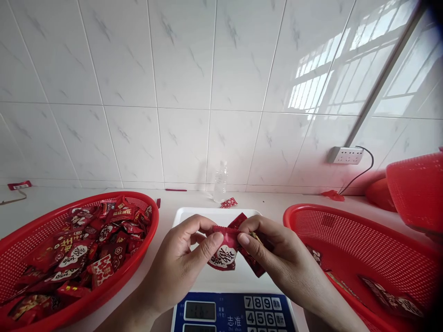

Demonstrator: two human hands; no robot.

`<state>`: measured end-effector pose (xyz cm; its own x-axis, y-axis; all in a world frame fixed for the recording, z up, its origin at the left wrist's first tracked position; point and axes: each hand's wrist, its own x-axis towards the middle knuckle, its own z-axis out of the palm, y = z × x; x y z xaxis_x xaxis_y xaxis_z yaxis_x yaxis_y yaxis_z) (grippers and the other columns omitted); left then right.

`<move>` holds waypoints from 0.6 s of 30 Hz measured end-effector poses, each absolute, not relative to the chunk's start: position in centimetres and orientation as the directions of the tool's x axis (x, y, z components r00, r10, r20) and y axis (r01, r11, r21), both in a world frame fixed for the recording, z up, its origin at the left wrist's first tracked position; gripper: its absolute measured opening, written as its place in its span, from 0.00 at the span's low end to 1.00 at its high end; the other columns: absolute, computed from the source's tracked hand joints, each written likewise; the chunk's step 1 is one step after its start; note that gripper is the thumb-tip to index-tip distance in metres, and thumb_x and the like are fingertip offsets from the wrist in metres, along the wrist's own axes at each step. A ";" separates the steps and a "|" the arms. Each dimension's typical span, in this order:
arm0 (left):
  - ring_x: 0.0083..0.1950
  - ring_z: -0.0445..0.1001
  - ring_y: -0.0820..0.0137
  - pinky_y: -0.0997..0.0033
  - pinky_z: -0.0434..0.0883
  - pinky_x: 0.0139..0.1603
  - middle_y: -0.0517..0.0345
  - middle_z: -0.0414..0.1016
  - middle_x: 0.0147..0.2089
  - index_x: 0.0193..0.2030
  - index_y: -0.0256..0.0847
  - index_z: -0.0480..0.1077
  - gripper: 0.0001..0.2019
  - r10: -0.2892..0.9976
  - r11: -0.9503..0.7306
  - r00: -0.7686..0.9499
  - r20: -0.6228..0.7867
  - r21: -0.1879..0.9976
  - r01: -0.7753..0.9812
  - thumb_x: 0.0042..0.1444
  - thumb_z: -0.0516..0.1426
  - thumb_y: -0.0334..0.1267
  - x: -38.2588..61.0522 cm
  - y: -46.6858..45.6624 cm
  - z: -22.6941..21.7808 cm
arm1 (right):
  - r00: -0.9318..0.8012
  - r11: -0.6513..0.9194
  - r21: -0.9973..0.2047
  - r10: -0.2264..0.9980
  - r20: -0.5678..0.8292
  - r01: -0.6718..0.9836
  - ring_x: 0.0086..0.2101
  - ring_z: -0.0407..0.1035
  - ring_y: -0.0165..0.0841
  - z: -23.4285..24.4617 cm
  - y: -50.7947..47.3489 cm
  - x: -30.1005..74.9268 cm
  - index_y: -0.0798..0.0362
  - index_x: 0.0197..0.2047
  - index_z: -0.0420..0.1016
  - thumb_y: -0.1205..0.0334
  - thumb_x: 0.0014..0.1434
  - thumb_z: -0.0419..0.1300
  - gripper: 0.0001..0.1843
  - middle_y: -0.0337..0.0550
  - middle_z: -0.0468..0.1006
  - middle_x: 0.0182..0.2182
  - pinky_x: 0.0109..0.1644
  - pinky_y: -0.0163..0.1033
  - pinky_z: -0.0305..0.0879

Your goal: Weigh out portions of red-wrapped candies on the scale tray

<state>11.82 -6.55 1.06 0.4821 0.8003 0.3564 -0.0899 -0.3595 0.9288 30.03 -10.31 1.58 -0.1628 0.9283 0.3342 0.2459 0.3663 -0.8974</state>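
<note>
Over the scale, my left hand (187, 263) pinches the top edge of a red snack packet (224, 256) with a white label and dark characters. My right hand (277, 251) pinches the same packet's upper right corner. Behind it, a darker red packet (255, 265) sits tilted beneath my right fingers. Both hands are closed, thumbs on the near side. Below them is the white pan of a digital scale (204, 282), with its blue key panel (233, 304) at the front. The display digits are too dim to read.
A red basket (149, 235) heaped with similar packets stands at left. Another red basket (289, 216) at right holds several packets. Behind the scale are a clear bottle (220, 184) and a small red dotted packet (229, 203). A power strip (346, 155) is on the tiled wall.
</note>
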 end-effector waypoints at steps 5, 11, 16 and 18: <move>0.32 0.69 0.75 0.79 0.70 0.32 0.62 0.72 0.31 0.35 0.42 0.70 0.09 0.798 -0.394 0.469 0.379 0.916 -0.071 0.61 0.56 0.43 11.8 -6.6 1.0 | -0.159 0.364 -0.891 0.930 0.331 0.270 0.19 0.58 0.24 1.6 -10.4 30.0 0.53 0.31 0.65 0.48 0.63 0.55 0.17 0.33 0.64 0.18 0.22 0.31 0.55; 0.31 0.68 0.76 0.79 0.68 0.32 0.63 0.69 0.28 0.32 0.41 0.69 0.09 0.795 -0.423 0.456 0.399 0.904 -0.052 0.62 0.55 0.42 11.8 -6.7 0.9 | -0.144 0.367 -0.879 0.930 0.339 0.304 0.19 0.58 0.24 1.4 -10.5 30.0 0.52 0.31 0.66 0.48 0.63 0.55 0.16 0.33 0.65 0.18 0.21 0.31 0.54; 0.31 0.68 0.76 0.79 0.66 0.31 0.63 0.70 0.28 0.32 0.41 0.69 0.10 0.800 -0.430 0.448 0.400 0.902 -0.039 0.62 0.55 0.42 11.8 -6.7 0.9 | -0.149 0.367 -0.878 0.930 0.337 0.307 0.19 0.58 0.24 1.3 -10.5 29.9 0.52 0.31 0.65 0.48 0.63 0.55 0.17 0.33 0.65 0.18 0.21 0.31 0.54; 0.31 0.68 0.76 0.79 0.66 0.31 0.63 0.71 0.29 0.32 0.41 0.69 0.10 0.800 -0.434 0.445 0.401 0.901 -0.032 0.62 0.55 0.42 11.9 -6.6 0.9 | -0.151 0.371 -0.879 0.928 0.340 0.300 0.19 0.58 0.24 1.4 -10.5 29.9 0.52 0.31 0.65 0.48 0.63 0.55 0.16 0.33 0.65 0.18 0.21 0.31 0.55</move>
<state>11.87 -6.63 0.92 0.4451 0.8005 0.4014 -0.0323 -0.4336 0.9005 29.93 -10.54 1.38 -0.1511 0.9282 0.3400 0.2996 0.3708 -0.8791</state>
